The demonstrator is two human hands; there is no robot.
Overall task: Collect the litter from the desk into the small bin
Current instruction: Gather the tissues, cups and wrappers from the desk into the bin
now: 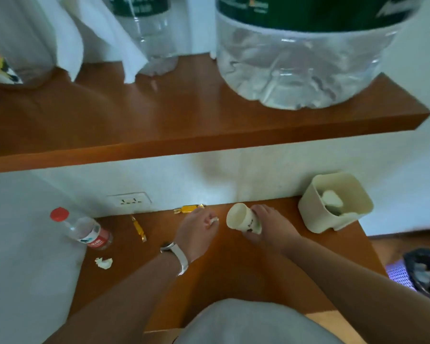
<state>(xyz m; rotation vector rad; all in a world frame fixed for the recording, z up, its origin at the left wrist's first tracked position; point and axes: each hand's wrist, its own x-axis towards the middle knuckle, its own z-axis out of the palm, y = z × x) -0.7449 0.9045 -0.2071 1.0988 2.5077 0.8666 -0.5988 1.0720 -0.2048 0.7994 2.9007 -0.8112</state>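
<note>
**Both hands on litter at the far side of the surface**

The right hand (271, 223) grips a paper cup (243, 218), fingers clamped round its side; the cup is tilted with its open mouth facing left and far. Just left of it, the left hand (197, 228) has its fingers pinched together on a small white scrap (213, 220). A watch (175, 254) with a pale strap sits on the left wrist.

The bin (333, 203), cream and squarish, stands at the far right corner of the brown surface (233, 269), near the cup but apart from it. Some white litter already lies inside it.

More litter lies to the left. A yellow wrapper (189, 209) lies against the far wall, just beyond the left hand. A second yellow wrapper (138, 228) lies further left. A plastic bottle (85, 230) with a red cap and red label is at the left edge, leaning left. A crumpled white paper wad (104, 263) lies near of the bottle.

A wall socket (129, 201) is set in the wall above the wrappers. Higher up, a wooden shelf (184, 125) carries large clear water jugs (305, 58).
</note>
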